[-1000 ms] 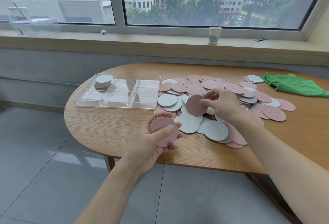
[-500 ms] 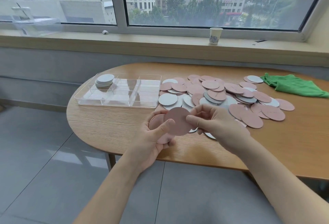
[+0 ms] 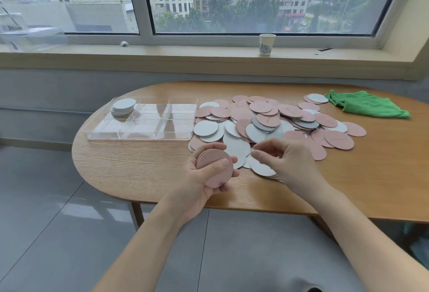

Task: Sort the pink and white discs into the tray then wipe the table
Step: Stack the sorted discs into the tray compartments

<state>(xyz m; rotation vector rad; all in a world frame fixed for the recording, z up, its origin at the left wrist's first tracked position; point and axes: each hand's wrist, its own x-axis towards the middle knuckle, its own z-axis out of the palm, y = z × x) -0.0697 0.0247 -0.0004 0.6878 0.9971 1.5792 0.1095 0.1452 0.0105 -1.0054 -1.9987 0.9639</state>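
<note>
My left hand (image 3: 204, 180) grips a stack of pink discs (image 3: 217, 167) above the table's near edge, thumb pressed on the top disc. My right hand (image 3: 287, 164) hovers just right of it with fingers loosely curled and nothing in them, over white discs at the near side of the pile (image 3: 274, 122). Pink and white discs lie mixed and overlapping across the table's middle. The clear divided tray (image 3: 130, 135) sits to the left. A stack of white discs (image 3: 123, 106) fills its far left compartment; the other compartments look bare.
A green cloth (image 3: 369, 104) lies crumpled at the far right of the oval wooden table (image 3: 144, 166). A paper cup (image 3: 267, 44) stands on the windowsill behind. The table's curved left end and near edge lie close to my hands.
My right hand carried a pink disc from the pile to the stack in my left hand, let it go and drew back to the right, holding nothing.
</note>
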